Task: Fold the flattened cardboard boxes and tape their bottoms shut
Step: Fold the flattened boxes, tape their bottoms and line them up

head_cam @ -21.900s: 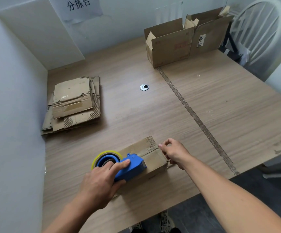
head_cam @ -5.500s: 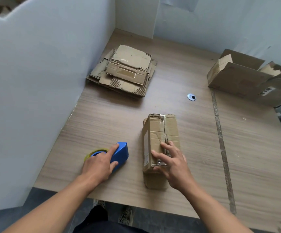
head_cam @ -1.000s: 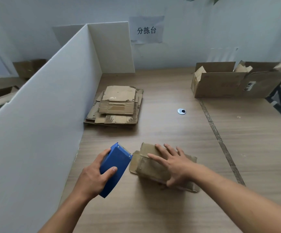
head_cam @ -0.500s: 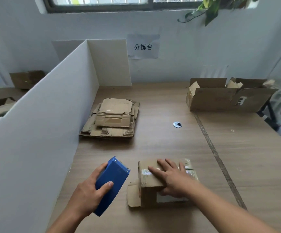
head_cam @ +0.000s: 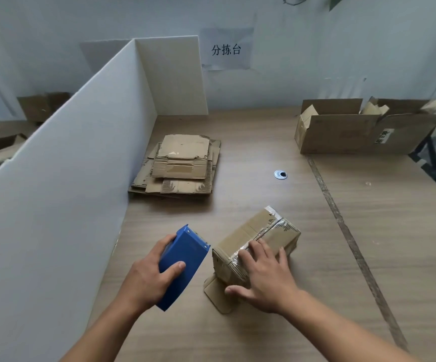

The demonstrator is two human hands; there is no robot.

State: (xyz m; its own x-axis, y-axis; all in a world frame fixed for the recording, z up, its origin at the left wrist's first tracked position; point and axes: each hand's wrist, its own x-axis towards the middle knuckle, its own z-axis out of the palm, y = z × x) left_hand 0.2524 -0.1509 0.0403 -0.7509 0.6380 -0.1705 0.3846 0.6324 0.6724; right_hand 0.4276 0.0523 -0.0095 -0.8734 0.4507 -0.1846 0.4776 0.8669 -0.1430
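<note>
Left hand point(head_cam: 146, 279) curled round blue plastic tape dispenser point(head_cam: 184, 257), right hand point(head_cam: 265, 279) flat-fingered on taped corrugated box point(head_cam: 260, 229).

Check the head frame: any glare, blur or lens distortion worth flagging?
Head view throughout: soft, even light, only faint shadows under the taped box and the flattened cardboard stack; glare on the clear tape beside the right hand; wide-angle stretch toward the edges, by the white divider; open cartons at right smear soft; left hand and blue tape dispenser sharp.
</note>
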